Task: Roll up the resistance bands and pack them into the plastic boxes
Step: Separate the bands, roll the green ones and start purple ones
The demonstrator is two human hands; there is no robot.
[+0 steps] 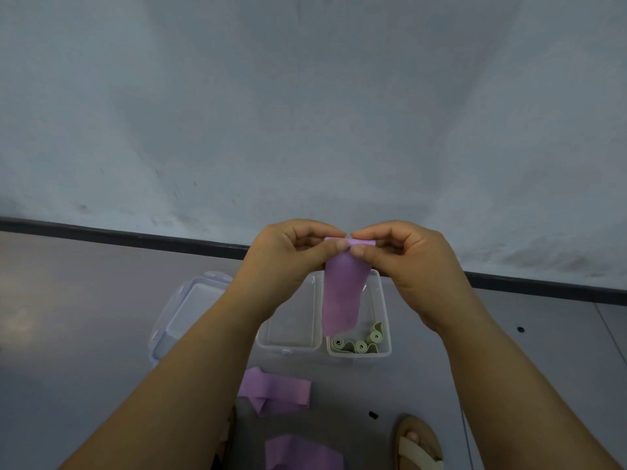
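"What have the hands got?"

"A purple band [342,293]. The left grip [288,256] and the right grip [407,262] both pinch its top edge, thumbs almost touching. The rest hangs straight down in front of the boxes."

"And on the floor [84,317]?"

"Two clear boxes side by side. The right box [359,357] holds green rolled bands [360,346]; the left box [288,346] stands just beside it. A lid [190,300] lies further left. Nearer, a crumpled purple band [274,391] and another purple piece [298,452] lie loose, near a sandalled foot [419,446]."
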